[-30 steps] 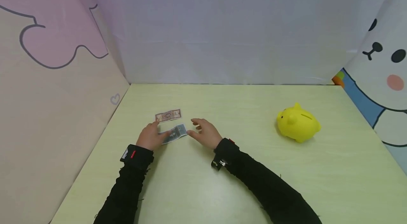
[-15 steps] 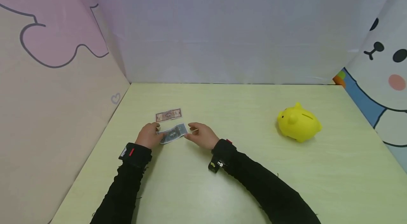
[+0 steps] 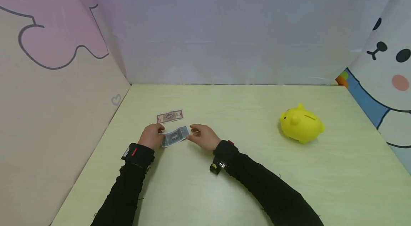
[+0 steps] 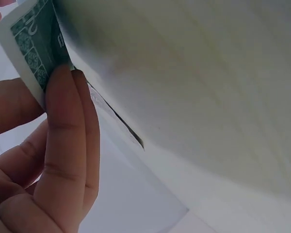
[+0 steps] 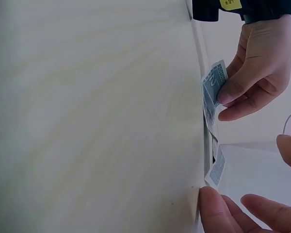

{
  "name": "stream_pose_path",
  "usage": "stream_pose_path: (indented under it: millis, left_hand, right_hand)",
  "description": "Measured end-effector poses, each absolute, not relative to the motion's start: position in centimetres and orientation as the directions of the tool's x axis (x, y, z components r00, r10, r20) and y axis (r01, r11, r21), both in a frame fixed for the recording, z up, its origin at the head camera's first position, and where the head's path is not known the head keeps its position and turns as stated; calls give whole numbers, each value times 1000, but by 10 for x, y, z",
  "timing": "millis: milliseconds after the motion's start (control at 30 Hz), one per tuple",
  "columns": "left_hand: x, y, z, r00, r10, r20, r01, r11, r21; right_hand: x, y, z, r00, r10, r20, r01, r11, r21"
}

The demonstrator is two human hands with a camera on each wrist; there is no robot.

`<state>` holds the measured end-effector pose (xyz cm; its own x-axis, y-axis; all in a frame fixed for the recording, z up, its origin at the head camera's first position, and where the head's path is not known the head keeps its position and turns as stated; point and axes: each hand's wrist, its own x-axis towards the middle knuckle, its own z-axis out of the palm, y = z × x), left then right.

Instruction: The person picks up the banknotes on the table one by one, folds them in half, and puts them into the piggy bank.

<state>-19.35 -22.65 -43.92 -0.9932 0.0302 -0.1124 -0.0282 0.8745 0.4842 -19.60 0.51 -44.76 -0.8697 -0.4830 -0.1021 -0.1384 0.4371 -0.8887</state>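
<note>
Head view: our left hand [image 3: 152,136] pinches a blue-green rectangular paper banknote [image 3: 175,137], left of the yellow plastic-looking piggy bank [image 3: 302,125]; can't tell if our right hand [image 3: 204,137] grips. Probably light, floppy, tearable, so we'd hold both short ends.

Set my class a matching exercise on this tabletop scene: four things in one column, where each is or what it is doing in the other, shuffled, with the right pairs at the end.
Things
1. Yellow piggy bank
2. Reddish-brown banknote
3. Blue-green banknote
4. Left hand

Place or state
A. On the table, farther from the person than the other banknote
B. Pinching the end of a banknote
C. Standing on the right side of the table, slot on top
D. Between the left hand and the right hand

Right pairs: 1-C, 2-A, 3-D, 4-B
</note>
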Motion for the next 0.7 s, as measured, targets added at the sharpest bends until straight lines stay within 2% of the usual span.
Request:
stream_pose_path:
  millis: [333,700]
  left_hand:
    - [-184,-219,-429,-999,53,-5,42,839,543]
    - [-181,-214,-422,-997,68,40,78,773,630]
  right_hand:
    - [-198,11,-449,-870,-484,-95,-121,397,-910]
    - [-200,13,-450,-878,-462,-123,-67,375,-925]
